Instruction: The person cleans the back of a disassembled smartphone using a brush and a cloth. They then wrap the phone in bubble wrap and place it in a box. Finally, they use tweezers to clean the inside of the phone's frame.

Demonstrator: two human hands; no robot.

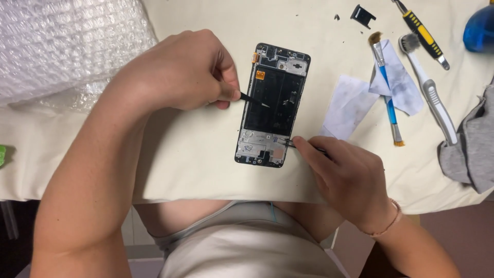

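Left hand (pixel 180 69) fingers pinch a black pick (pixel 254 99), right hand (pixel 350 177) fingers clamp tweezers (pixel 288 142) on the opened phone frame (pixel 272 105); a slipping tip could likely scratch contacts.

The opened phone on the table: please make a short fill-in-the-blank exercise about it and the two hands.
1. The left hand holds a thin black ___ over the opened phone.
2. The right hand works at the phone's ___ end.
3. The white toothbrush lies to the ___ of the phone.

Missing words: tool; lower; right
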